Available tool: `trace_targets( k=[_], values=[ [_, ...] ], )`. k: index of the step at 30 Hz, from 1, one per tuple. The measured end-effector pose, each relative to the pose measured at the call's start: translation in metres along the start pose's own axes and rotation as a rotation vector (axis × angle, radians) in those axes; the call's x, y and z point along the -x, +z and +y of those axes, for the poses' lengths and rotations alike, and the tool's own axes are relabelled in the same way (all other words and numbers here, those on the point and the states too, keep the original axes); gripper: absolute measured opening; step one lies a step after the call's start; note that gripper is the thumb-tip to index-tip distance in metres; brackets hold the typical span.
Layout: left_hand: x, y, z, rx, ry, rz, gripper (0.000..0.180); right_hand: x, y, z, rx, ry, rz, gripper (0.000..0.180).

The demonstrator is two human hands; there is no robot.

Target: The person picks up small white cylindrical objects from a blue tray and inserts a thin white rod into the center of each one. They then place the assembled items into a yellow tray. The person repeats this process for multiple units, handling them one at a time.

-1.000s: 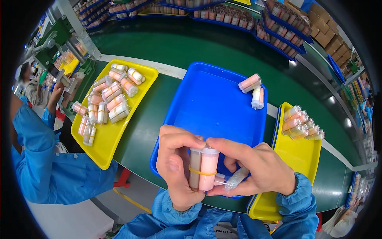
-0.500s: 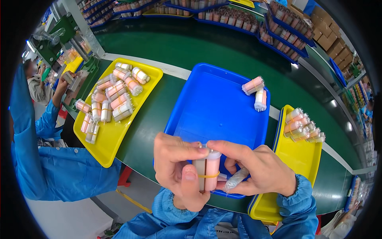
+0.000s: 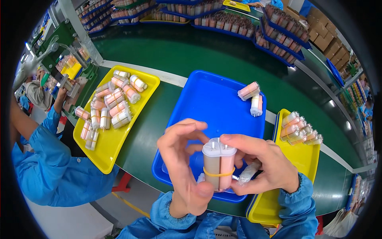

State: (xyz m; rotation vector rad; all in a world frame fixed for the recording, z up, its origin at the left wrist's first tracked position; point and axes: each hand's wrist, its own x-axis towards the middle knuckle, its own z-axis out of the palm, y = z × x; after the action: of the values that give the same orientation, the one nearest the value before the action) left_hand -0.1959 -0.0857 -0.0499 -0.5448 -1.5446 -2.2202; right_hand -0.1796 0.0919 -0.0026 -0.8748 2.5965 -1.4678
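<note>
Standing in right hand [image 3: 268,168]: cylinder pair [image 3: 227,165]

a grey-and-pink twin cartridge [image 3: 219,167], yellow-banded, is held upright over the blue tray [image 3: 211,101]'s near edge; a clear-wrapped piece [image 3: 250,172] tilts beside it.

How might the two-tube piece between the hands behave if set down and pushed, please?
Stood upright, the two-tube piece might tip, being taller than wide. Laid flat, it probably resists rolling, since its tubes sit side by side under a yellow band. Its smooth-looking surface may let it slide.
</note>
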Motion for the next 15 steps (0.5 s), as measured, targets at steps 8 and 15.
trace_targets(
  k=[8, 15],
  values=[
    [0.000, 0.005, 0.019, 0.016, -0.379, -0.158, 0.073, -0.004, -0.009, 0.003, 0.009, -0.046, 0.015, 0.083],
    [-0.006, 0.001, 0.013, 0.301, -0.585, -0.188, 0.051, 0.003, -0.029, -0.001, 0.119, 0.002, 0.180, 0.078]
  ],
)
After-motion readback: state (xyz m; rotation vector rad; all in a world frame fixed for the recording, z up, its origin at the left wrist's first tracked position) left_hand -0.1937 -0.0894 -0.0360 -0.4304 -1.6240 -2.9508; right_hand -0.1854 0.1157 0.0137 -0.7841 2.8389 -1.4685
